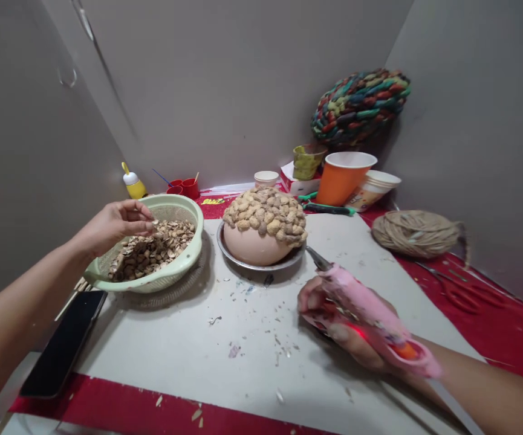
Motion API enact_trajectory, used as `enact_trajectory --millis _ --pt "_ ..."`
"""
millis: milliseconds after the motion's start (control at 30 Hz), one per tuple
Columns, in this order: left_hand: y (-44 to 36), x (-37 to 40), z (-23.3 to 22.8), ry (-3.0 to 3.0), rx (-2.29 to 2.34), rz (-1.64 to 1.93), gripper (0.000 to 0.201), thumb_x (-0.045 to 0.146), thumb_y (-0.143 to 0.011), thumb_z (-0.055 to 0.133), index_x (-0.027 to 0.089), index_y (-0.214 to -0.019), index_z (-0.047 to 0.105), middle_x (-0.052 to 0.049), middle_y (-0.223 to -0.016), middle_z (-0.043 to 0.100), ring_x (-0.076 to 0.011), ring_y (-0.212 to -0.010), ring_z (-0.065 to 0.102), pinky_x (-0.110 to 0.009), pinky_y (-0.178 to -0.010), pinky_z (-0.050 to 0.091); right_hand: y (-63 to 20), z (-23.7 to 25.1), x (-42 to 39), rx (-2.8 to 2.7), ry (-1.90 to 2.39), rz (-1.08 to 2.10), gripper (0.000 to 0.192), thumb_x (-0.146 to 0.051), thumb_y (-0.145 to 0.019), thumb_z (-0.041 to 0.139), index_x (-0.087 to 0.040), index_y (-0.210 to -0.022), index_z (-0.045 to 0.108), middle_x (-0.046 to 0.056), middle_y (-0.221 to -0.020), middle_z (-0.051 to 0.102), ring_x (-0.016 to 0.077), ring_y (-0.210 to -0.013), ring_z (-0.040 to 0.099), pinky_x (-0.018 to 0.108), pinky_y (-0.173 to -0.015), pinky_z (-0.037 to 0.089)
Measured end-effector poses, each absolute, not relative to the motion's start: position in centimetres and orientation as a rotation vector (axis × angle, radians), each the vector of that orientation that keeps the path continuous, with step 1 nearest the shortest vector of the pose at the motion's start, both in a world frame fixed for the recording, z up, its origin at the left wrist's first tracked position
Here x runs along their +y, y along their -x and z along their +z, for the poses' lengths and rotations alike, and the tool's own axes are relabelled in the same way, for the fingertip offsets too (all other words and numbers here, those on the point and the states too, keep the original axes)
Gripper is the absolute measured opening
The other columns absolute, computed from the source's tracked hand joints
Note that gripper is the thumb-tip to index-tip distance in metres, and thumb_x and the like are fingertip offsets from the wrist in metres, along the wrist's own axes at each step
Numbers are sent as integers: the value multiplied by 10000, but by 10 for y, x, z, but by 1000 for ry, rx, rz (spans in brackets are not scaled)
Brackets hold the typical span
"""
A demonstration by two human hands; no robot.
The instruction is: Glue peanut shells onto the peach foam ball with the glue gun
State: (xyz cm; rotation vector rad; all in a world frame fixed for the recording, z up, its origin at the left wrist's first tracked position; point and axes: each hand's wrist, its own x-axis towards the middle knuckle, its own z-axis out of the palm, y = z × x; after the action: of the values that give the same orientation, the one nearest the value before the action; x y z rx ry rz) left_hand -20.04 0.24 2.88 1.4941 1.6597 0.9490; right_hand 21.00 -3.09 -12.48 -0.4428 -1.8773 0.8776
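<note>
My left hand is over the pale green colander, its thumb and fingers pinched on a small nut shell. Broken nut shells partly fill the colander. In my right hand is a pink hot glue gun, smeared and spotted, with its metal nozzle pointing up and left. Close to the nozzle tip stands a smooth beige dome in a shallow metal dish. Bumpy, peanut-like shells cover the dome's upper part; its lower front is bare.
A black phone lies at the left. Behind are red cups, a yellow-white bottle, an orange cup and green-handled pliers. Twine and red scissors lie right. Scraps dot the white board.
</note>
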Motion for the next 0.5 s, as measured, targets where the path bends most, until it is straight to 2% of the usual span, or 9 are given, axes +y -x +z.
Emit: enact_trajectory --millis 100,233,333,500 --pt "193 -10 26 -1504 1590 1103 494 327 -526 972 199 -883 655 -20 -853 763 -190 -812 732 -345 -805 598 -206 -124 -33 -1854 479 934 169 -354 -898 695 -215 -980 645 46 -780 638 169 -581 612 290 -519 537" --pt "161 -31 23 -1580 1490 1206 377 306 -605 947 220 -881 705 -19 -867 765 -191 -831 727 -332 -796 612 -199 -115 -37 -1822 532 947 154 -362 -946 626 -211 -919 614 26 -720 603 145 -556 558 268 -486 498" --pt "125 -46 14 -1627 1406 1168 263 323 -678 912 210 -844 743 -53 -880 774 -188 -762 709 -322 -705 611 -194 -102 -42 -1839 560 797 111 -301 -940 613 -212 -875 600 19 -724 615 136 -575 553 259 -503 483" --pt "66 -53 -12 -1597 1153 1030 240 290 -721 897 232 -897 745 -34 -898 781 -177 -783 720 -289 -712 609 -187 -87 -51 -1750 571 621 90 -237 -912 653 -215 -838 604 9 -726 636 143 -617 612 258 -589 530"
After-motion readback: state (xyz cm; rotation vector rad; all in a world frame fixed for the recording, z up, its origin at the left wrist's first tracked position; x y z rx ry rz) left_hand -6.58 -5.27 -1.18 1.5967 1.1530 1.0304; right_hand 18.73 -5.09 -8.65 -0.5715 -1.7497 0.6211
